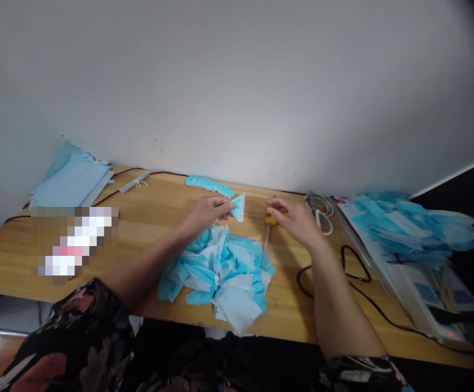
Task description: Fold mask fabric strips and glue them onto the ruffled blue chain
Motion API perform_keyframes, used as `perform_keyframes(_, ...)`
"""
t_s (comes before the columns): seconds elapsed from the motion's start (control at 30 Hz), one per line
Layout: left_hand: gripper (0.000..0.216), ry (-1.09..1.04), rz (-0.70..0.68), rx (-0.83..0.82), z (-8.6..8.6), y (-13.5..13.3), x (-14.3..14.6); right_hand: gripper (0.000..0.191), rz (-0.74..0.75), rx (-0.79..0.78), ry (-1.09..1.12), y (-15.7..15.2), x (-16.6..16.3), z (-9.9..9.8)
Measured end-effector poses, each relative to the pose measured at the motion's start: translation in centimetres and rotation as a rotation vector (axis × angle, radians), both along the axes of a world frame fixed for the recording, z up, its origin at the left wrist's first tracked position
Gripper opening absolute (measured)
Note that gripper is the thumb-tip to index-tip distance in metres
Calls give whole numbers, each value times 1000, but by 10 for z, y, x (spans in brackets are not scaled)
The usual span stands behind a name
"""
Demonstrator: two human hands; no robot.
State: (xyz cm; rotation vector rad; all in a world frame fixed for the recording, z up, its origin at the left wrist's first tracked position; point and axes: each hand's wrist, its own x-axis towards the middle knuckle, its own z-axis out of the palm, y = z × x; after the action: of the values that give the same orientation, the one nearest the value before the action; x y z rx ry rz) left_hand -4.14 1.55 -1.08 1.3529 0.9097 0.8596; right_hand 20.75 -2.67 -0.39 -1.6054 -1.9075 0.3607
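My left hand [209, 211] is closed in a pinch on a small folded blue triangle of fabric [239, 206], held just above the wooden table [147, 228]. My right hand [296, 218] is closed around the orange handle of a thin tool [270, 220], whose pale shaft [266, 239] points down toward me. Between my forearms lies a heap of blue and white fabric pieces [220, 269]. A row of several small folded blue pieces [210, 185] lies by the wall behind my hands.
Scissors [320, 212] lie right of my right hand. A black cable [351, 272] loops across the table. Piled blue fabric [408, 223] sits on papers at the right. Stacked pale blue sheets [71, 179] lie far left, with a small grey bundle [134, 182] nearby.
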Motion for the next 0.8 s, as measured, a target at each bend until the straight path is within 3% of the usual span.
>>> perform_keyframes(0.17,41,-89,-27,-43,-3,5,-4,61,-19,-109,-552,-8,35,-14)
perform_keyframes(0.27,43,-141,-50,-86,-10,9,-3,70,-49,-176,-622,-10,34,-26)
perform_keyframes(0.4,46,-231,-78,-152,-17,14,-2,59,-78,-67,-558,-7,31,-32)
perform_keyframes(0.5,48,-263,-77,-208,-18,17,-3,54,-152,19,-307,-7,34,-28)
perform_keyframes(0.6,48,-279,-85,-242,-18,17,-3,44,-216,31,203,-17,31,-18)
perform_keyframes(0.7,46,-279,-117,-246,-19,17,-3,35,-115,-26,709,-32,17,-7)
perform_keyframes(0.8,46,-268,-150,-236,-22,16,-3,40,1,-86,880,-44,-3,-2)
